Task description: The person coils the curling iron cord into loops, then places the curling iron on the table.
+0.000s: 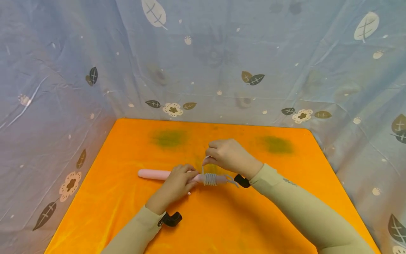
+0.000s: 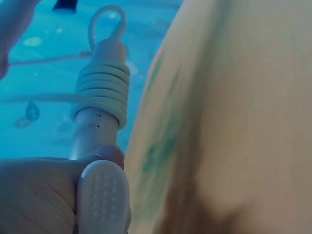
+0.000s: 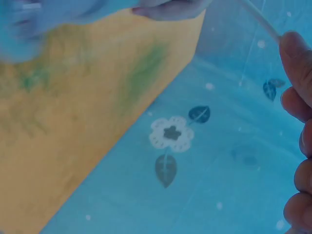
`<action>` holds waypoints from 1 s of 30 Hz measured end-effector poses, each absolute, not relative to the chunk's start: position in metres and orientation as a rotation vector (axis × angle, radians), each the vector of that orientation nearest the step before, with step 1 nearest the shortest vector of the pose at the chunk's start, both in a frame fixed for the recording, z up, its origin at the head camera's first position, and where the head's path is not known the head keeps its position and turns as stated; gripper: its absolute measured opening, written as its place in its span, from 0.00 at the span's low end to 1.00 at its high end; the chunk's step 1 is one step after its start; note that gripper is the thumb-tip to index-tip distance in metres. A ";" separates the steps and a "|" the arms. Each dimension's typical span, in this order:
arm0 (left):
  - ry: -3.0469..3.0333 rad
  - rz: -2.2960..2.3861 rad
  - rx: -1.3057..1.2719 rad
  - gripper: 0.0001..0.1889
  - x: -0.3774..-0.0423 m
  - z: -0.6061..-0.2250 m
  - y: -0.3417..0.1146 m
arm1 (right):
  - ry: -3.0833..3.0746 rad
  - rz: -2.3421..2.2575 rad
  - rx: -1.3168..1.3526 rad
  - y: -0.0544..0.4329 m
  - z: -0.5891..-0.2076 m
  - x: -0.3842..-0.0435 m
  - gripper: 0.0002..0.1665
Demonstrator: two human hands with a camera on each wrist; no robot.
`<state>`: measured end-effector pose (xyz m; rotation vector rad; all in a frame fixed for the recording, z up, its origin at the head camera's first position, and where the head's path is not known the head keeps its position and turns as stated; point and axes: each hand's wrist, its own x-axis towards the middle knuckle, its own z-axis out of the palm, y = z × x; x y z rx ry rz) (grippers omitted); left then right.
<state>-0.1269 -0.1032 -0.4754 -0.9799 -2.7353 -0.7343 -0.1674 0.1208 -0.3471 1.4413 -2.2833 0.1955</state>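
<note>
A pink curling iron (image 1: 153, 174) lies across the middle, its barrel pointing left. My left hand (image 1: 177, 181) grips it around the middle, beside the dotted clamp lever (image 2: 103, 197). Several turns of pale power cord (image 1: 210, 179) wrap the handle to the right of that hand. From the coil, one stretch of cord (image 3: 261, 19) runs taut up to my right hand (image 1: 229, 155), which pinches it between thumb and curled fingers (image 3: 298, 56). At the handle's end the cord makes a small loop (image 2: 107, 9). Part of the iron is hidden under the left hand.
An orange cloth (image 1: 127, 211) with green smudges covers the table. Blue-grey patterned curtains (image 1: 215, 63) stand along its back and sides. Black wrist cameras (image 1: 172, 219) sit at both cuffs, the right one close to the handle's end.
</note>
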 end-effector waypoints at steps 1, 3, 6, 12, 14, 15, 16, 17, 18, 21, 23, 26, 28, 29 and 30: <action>-2.722 -0.725 -1.004 0.14 -0.126 -0.475 -0.102 | -2.275 0.198 1.457 0.119 -0.346 -0.167 0.15; -2.705 -0.699 -1.038 0.14 -0.123 -0.475 -0.099 | -2.275 0.191 1.476 0.116 -0.346 -0.168 0.15; -2.674 -0.683 -1.057 0.14 -0.121 -0.476 -0.096 | -2.346 0.216 1.444 0.118 -0.349 -0.173 0.14; -2.590 -0.681 -1.045 0.16 -0.117 -0.477 -0.096 | -2.657 0.388 1.245 0.140 -0.364 -0.194 0.12; -2.567 -0.696 -1.030 0.16 -0.116 -0.477 -0.096 | -2.732 0.442 1.191 0.147 -0.369 -0.199 0.11; -2.559 -0.704 -1.022 0.16 -0.116 -0.477 -0.096 | -2.762 0.459 1.171 0.150 -0.372 -0.201 0.11; -2.553 -0.707 -1.016 0.16 -0.115 -0.476 -0.096 | -2.788 0.487 1.154 0.152 -0.374 -0.203 0.11; -2.550 -0.710 -1.011 0.16 -0.115 -0.476 -0.096 | -2.805 0.510 1.142 0.154 -0.376 -0.204 0.11; -2.547 -0.713 -1.008 0.16 -0.115 -0.476 -0.096 | -2.821 0.531 1.131 0.156 -0.379 -0.205 0.11; -2.531 -0.721 -1.015 0.16 -0.116 -0.476 -0.096 | -2.866 0.595 1.094 0.159 -0.385 -0.208 0.11; -2.512 -0.727 -1.019 0.16 -0.116 -0.476 -0.097 | -2.894 0.639 1.063 0.161 -0.389 -0.209 0.11; -2.473 -0.744 -1.021 0.17 -0.117 -0.475 -0.097 | -2.935 0.682 1.007 0.163 -0.399 -0.212 0.13; -2.449 -0.754 -1.017 0.18 -0.118 -0.475 -0.097 | -2.963 0.715 0.979 0.164 -0.406 -0.213 0.14; -2.440 -0.762 -1.015 0.18 -0.118 -0.474 -0.098 | -2.976 0.728 0.972 0.165 -0.410 -0.213 0.15; -2.436 -0.771 -1.011 0.18 -0.118 -0.474 -0.098 | -2.986 0.739 0.973 0.165 -0.415 -0.214 0.15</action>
